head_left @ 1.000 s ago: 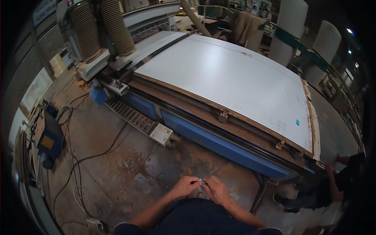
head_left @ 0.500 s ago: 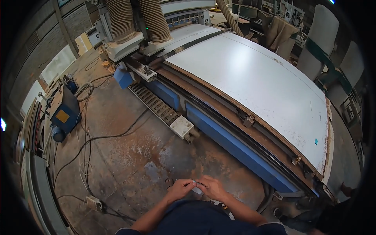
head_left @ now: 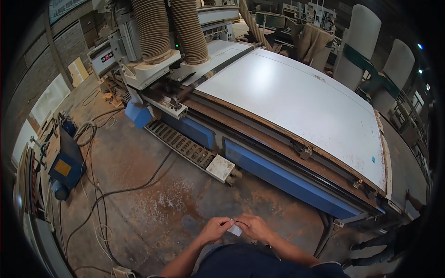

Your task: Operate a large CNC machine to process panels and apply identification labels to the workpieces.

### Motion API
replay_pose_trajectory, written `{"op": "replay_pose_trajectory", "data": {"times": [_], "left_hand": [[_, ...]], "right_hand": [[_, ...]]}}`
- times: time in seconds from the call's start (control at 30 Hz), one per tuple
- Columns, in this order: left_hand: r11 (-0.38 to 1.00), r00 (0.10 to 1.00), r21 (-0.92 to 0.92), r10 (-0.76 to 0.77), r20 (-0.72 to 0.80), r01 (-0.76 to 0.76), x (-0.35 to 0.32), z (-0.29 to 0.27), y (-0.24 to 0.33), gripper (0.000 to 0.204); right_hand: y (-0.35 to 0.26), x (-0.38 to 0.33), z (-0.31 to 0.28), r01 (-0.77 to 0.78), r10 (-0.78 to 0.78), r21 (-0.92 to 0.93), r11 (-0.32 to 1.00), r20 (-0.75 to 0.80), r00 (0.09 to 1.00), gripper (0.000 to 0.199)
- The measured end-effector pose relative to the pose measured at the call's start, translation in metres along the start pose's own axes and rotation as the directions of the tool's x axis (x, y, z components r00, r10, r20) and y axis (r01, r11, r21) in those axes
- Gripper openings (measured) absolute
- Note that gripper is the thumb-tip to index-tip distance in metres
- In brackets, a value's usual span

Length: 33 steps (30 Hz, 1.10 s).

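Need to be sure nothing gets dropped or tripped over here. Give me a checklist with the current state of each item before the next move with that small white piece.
1. Both hands on the piece: ok. The left hand and right hand pinch the small white piece between them.
2. Piece kind and condition: cannot tell, too small.
3. Floor underfoot: not ok. Black cables trail across the dusty concrete to the left.
4. White panel flat on the blue machine bed: ok.
5. Other people clear: not ok. A person's legs stand by the bed's right end.
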<state>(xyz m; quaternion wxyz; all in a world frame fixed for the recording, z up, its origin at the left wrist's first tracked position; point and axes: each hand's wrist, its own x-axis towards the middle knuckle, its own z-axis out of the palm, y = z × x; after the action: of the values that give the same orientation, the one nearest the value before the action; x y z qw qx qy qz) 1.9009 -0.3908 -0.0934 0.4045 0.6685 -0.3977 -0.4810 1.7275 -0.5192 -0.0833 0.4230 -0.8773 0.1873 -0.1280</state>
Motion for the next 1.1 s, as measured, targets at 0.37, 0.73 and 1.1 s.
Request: {"op": "replay_pose_trajectory", "data": {"times": [0.37,0.73,1.1], "left_hand": [[0.996,0.995,0.026,0.088,-0.047,-0.087,0.012,-0.049,-0.009,0.031],[0.998,0.983,-0.061,0.018,-0.183,-0.03,0.049,-0.022,0.021,0.028],[0.997,0.978,0.076,0.048,-0.201,-0.034,0.065,-0.063,0.012,0.02]], "right_hand": [[-0.014,0.055,0.011,0.022,-0.024,0.017,1.0,0.108,0.994,0.024],[0.033,0.106,-0.049,0.141,-0.168,0.11,0.984,0.299,0.939,0.028],[0.037,0.167,-0.037,0.144,-0.192,0.164,0.976,0.327,0.926,0.028]]}}
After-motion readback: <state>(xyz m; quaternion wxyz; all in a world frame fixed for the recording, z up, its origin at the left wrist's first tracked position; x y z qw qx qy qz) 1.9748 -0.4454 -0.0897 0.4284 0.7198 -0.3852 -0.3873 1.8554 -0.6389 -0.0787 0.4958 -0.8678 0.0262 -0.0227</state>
